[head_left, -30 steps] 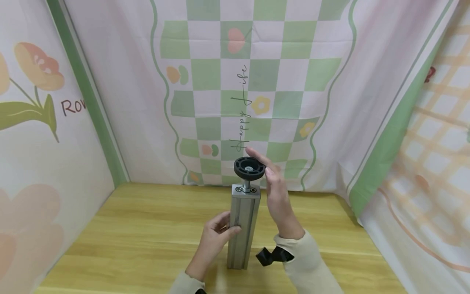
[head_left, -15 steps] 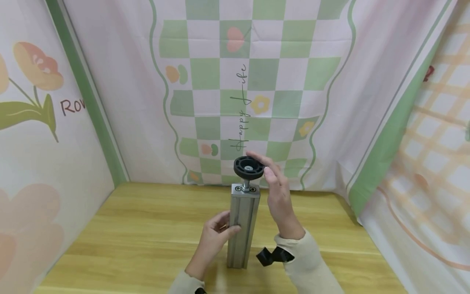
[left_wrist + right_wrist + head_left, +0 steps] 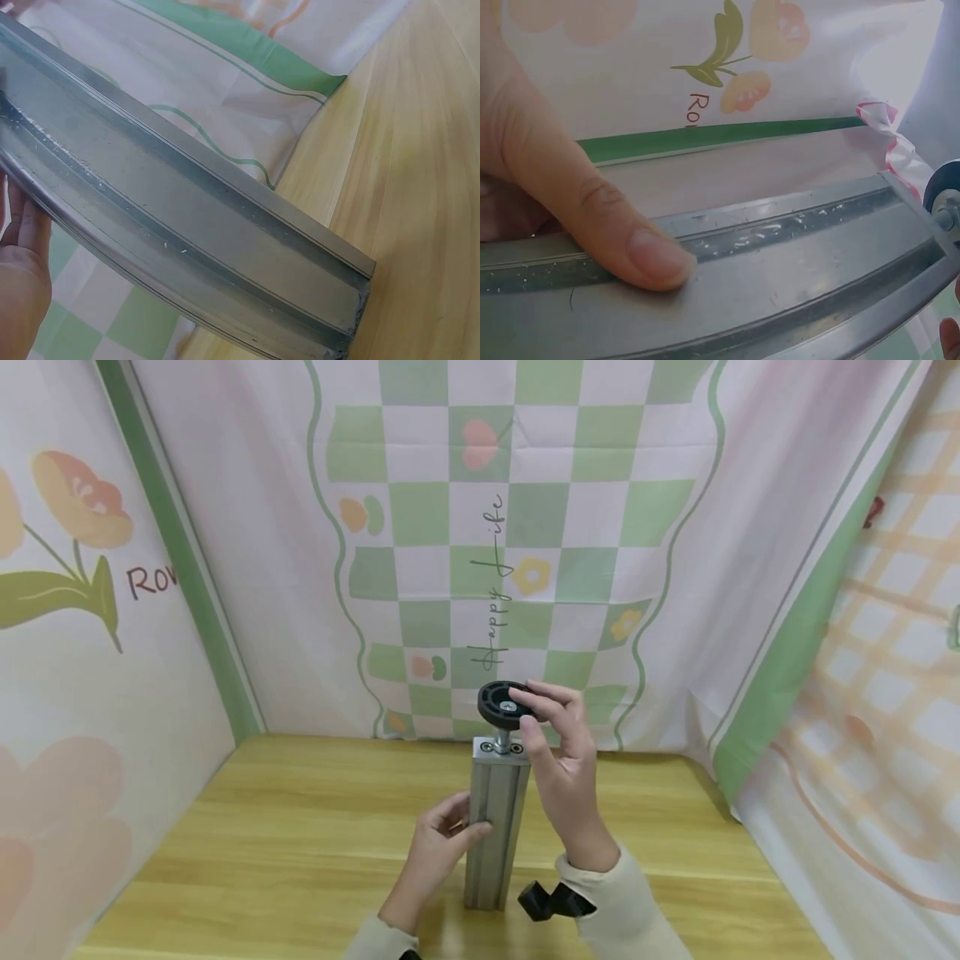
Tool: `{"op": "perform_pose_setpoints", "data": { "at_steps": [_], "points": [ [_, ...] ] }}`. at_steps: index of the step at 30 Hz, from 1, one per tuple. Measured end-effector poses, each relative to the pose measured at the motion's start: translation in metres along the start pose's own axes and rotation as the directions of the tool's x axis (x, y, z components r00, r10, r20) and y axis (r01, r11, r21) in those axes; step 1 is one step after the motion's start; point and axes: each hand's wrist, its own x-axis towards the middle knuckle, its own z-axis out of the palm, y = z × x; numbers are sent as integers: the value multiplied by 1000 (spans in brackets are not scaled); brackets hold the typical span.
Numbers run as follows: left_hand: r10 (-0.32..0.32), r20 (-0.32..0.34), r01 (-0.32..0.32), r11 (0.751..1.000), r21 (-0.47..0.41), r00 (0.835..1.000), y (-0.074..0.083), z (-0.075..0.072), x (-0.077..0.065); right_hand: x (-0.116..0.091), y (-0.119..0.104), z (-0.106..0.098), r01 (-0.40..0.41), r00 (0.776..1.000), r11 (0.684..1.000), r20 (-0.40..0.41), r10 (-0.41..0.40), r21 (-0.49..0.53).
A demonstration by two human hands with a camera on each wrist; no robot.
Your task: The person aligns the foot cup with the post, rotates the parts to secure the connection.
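An aluminium profile [image 3: 493, 835] stands upright on the wooden table, with lengthwise grooves that show up close in both wrist views. A black round levelling foot [image 3: 489, 712] tops it on a short threaded stem. My left hand [image 3: 437, 839] grips the profile around its middle, its thumb [image 3: 656, 255] lying along the front face. At the foot's right side, my right hand [image 3: 566, 760] has bent fingers over the rim and the thumb at the near edge, pinching it. The lower end of the profile meets the table in the left wrist view.
The wooden table [image 3: 300, 827] ends against a patterned cloth backdrop [image 3: 420, 568] behind the profile. More cloth hangs along the left and right sides. A black wrist mount [image 3: 555, 902] sticks out from the right sleeve.
My right hand has shifted slightly left and down; its fingers, straighter along the rim before, are now bent over the levelling foot. The left hand and profile keep their place.
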Motion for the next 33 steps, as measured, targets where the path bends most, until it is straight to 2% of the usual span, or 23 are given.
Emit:
{"op": "perform_pose_setpoints", "data": {
  "at_steps": [7,14,20,23,26,28,30,33],
  "points": [
    [-3,7,3,1000,3,1000,-3,-1,0,-2,-5,5,75,996,994,-49,-79,-84],
    [-4,4,4,1000,6,1000,-5,-1,0,-3,-4,9,142,982,968,-90,-163,-206],
    [-4,7,4,1000,12,1000,-4,-1,0,-2,-2,8,165,977,966,-102,-188,-198],
    [8,8,-8,1000,7,1000,-3,0,0,-1,-3,5,136,987,978,-68,-148,-158],
    [9,2,-9,1000,2,1000,-2,1,0,3,-3,1,44,999,994,15,-43,-96],
    [1,-2,-1,1000,2,1000,-1,1,0,6,-3,-1,-42,996,998,79,45,-43],
    [-7,-8,7,1000,4,1000,-1,1,0,7,-2,-1,-99,986,995,134,97,6],
    [-13,-10,13,1000,5,1000,0,1,0,8,1,0,-115,978,990,185,98,84]
  ]
}}
